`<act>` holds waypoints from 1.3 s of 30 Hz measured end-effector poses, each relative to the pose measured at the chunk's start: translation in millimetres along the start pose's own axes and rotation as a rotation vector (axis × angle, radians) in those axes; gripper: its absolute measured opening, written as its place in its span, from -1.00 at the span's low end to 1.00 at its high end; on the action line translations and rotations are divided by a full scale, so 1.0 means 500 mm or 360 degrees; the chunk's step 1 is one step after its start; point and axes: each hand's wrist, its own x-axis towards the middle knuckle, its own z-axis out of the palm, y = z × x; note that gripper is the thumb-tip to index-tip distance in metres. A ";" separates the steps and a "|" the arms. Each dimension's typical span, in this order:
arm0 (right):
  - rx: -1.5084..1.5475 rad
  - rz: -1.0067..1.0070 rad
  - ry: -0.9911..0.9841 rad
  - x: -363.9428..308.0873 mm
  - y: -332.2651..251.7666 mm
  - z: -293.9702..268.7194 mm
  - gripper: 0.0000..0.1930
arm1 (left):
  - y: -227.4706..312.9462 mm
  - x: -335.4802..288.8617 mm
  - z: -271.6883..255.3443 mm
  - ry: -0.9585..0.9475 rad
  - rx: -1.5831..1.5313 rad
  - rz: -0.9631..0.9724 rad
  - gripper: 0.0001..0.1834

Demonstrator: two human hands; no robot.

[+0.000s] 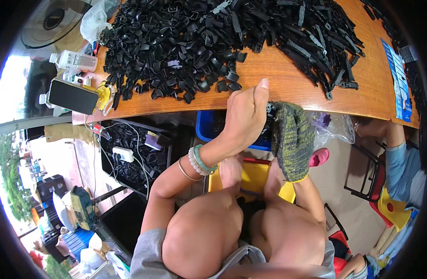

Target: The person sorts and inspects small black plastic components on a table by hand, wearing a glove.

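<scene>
the gloved right hand (pixel 293 142) is hanging beside the bare left hand (pixel 245 116), whose fingers are lying curled; whether either grip is pinching anything, i cannot tell. a dark piece (pixel 269 110) is showing between them. a blue bin (pixel 204 126) is sitting below. beyond, black clips (pixel 171 53) and long strips (pixel 313 44) are lying heaped on the counter (pixel 260 69).

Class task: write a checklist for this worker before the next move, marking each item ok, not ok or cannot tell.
1. Right hand covered: ok, wears a knitted glove.
2. Left hand covered: not ok, bare, with bracelets at the wrist.
3. Left hand's grip on a part: cannot tell, fingers curl out of sight.
4. Black parts within reach: ok, apparently; heaped on the table ahead.
5. Phone clear of both hands: ok, left of the heap.
</scene>
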 end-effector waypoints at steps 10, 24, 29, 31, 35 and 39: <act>0.0288 0.0302 -0.0336 0.021 -0.006 -0.053 -0.69 | -0.026 -0.010 -0.017 -0.0111 0.0606 0.0374 -0.62; -0.1230 0.0535 0.0343 0.174 0.212 -0.128 -0.68 | -0.040 0.040 0.038 -0.0140 0.0521 0.0933 -0.82; -0.1226 0.0583 0.0423 0.175 0.135 -0.064 -0.70 | -0.024 0.044 0.055 -0.0110 0.0520 0.0979 -0.82; -0.1076 0.0627 0.0503 0.171 0.115 -0.051 -0.69 | -0.035 0.041 0.051 -0.0112 0.0561 0.0906 -0.81; -0.1029 0.0365 0.0602 0.158 0.119 -0.037 -0.69 | -0.041 0.031 0.042 -0.0086 0.0521 0.0813 -0.81; -0.0692 0.0197 0.0803 0.137 0.154 -0.060 -0.72 | -0.036 0.016 0.056 -0.0095 0.0636 0.1133 -0.78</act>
